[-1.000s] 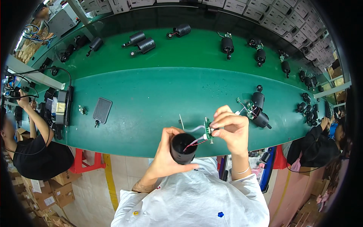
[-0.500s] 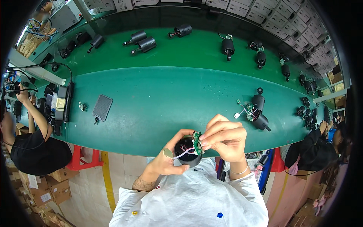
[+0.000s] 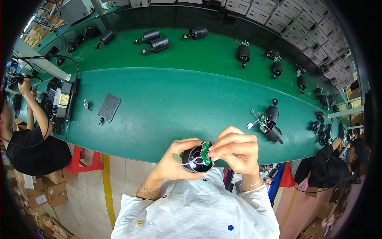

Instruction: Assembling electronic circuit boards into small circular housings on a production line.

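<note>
My left hand (image 3: 172,162) is closed around a black cylindrical housing (image 3: 195,169), its open mouth facing up at the bench's near edge. In my right hand (image 3: 237,152) a small green circuit board (image 3: 205,153) is pinched between thumb and fingers, tilted over the right side of that mouth. Pale wires (image 3: 190,161) run from inside the housing; a small beige flat piece (image 3: 176,158) sits at their left end, beside my left thumb. How deep the wires go inside is hidden.
On the green bench (image 3: 159,119) lie a dark grey flat mesh piece (image 3: 109,107), a loose small board (image 3: 87,104) and two black housings with wired boards (image 3: 273,131). More black housings (image 3: 158,44) lie on the far strip. Co-workers (image 3: 34,135) sit at either side.
The circuit board has come lower and closer over the housing's mouth, now turned more face-up. My right hand moved slightly down with it, and the view has shifted a little.
</note>
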